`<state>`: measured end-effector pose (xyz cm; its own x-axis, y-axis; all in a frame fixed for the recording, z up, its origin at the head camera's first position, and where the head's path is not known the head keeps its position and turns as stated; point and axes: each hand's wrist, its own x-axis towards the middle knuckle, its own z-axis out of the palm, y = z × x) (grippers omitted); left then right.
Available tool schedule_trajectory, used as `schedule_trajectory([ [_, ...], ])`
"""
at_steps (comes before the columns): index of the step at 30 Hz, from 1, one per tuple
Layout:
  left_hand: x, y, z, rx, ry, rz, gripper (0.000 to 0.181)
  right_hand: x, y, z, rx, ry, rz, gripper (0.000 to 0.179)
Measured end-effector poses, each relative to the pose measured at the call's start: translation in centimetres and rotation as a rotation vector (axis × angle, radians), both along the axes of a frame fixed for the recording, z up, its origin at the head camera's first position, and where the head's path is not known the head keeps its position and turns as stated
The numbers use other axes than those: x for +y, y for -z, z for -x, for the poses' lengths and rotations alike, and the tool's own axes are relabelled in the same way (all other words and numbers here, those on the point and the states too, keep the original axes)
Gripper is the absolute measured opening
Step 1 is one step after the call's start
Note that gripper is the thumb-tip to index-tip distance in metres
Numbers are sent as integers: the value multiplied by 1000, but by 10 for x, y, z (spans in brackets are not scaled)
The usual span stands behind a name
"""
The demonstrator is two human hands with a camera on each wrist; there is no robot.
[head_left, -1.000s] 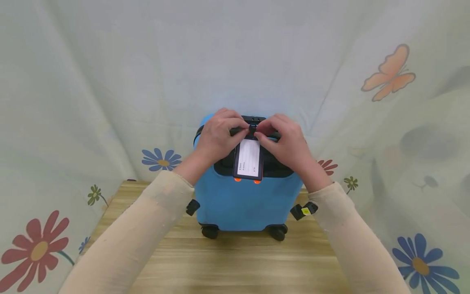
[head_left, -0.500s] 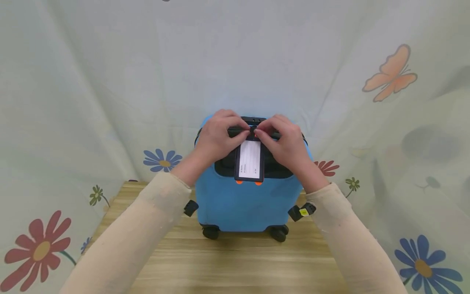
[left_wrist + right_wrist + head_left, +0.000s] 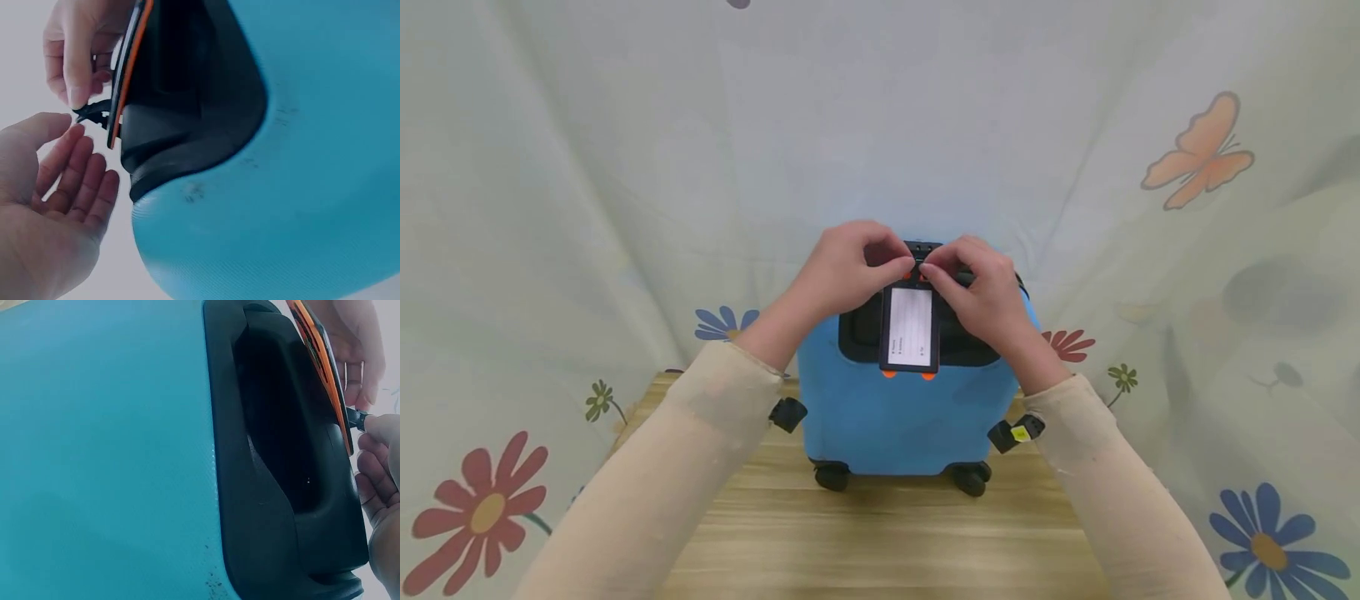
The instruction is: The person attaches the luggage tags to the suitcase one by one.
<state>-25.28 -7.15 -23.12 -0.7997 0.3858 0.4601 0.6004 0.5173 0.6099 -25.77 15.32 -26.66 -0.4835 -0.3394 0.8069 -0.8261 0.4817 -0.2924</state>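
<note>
A luggage tag (image 3: 910, 329) with a white card, black frame and orange edges hangs at the black handle (image 3: 331, 506) of a blue suitcase (image 3: 910, 421). From the tag's upper end comes a short black strap (image 3: 97, 111). My right hand (image 3: 981, 287) pinches this strap between thumb and forefinger. Opposite it, the left hand (image 3: 850, 268) has thumb and forefinger tips together at the strap's end, its other fingers loosely bent in the left wrist view. Both sets of fingertips nearly meet above the card. Part of the strap is hidden behind the fingers.
The suitcase stands upright on black wheels (image 3: 831, 477) on a wooden tabletop (image 3: 880, 542). Behind it and at both sides hangs a pale curtain (image 3: 880, 108) printed with flowers and a butterfly. A black wrist device (image 3: 788, 414) sits below the left cuff.
The left hand has turned and its wrist has shifted a little left, with its fingertips still at the strap. The right hand stays nearly in place. Small orange spots now show beneath both fingertips.
</note>
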Motion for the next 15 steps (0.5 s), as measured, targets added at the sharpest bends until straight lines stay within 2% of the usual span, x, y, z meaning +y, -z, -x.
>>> schedule_trajectory([
  [3, 2, -4, 1, -67, -14, 13, 17, -1, 0, 0, 0, -1, -3, 8],
  [6, 2, -6, 2, -104, -23, 27, 17, -2, 0, 0, 1, 0, -5, 8],
  [15, 2, -5, 3, -118, 2, 37, 14, -2, 3, 1, 23, -1, 2, 8],
])
